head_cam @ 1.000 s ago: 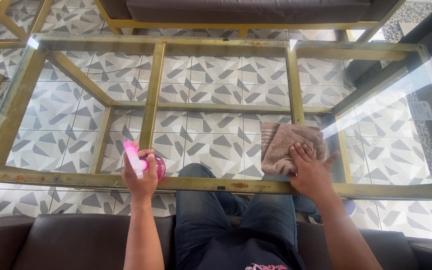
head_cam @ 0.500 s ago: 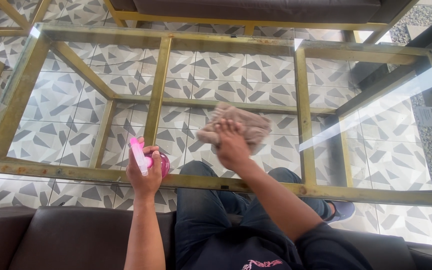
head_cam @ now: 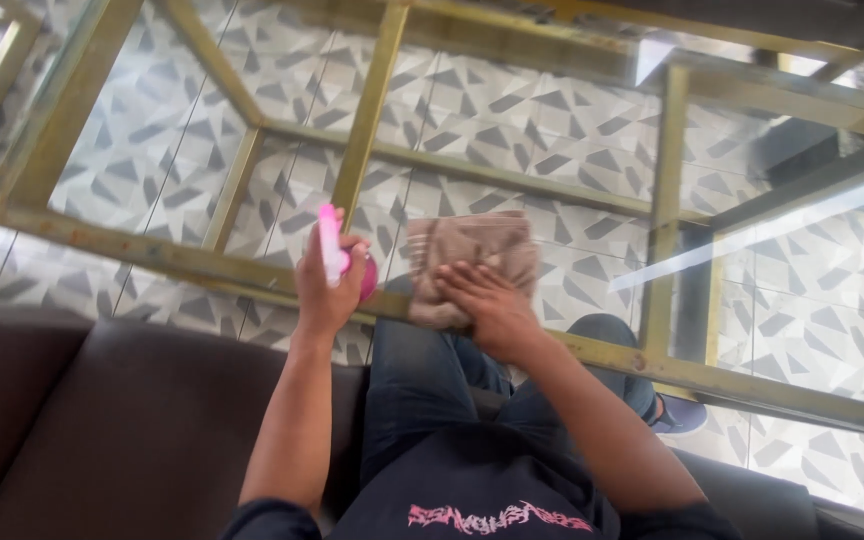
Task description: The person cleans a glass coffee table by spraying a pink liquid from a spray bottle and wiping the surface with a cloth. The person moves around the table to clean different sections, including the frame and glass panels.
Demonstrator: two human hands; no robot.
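1. Person sits on a dark brown sofa, leaning over a glass-topped table with a gold metal frame; patterned grey tile floor shows through the glass.
2. Left hand is clenched around a pink spray bottle. Bottle is upright, nozzle end up, held just above the table's near edge and beside the cloth, so it's clear of the wiped patch but within reach.
3. Right hand lies flat, palm down, fingers spread on a brown cloth. No curl around it: it's a press, not a pinch. A flat palm loads the cloth evenly against the glass.
4. Cloth sits on the glass at the near edge, overlapping the front frame rail, just right of the bottle. It looks folded or bunched into a rough square; motion blur makes the folds hard to read.
5. Both forearms reach forward from the torso and converge, hands close together but not touching.
6. Knees in blue jeans show under the glass, directly below the cloth.
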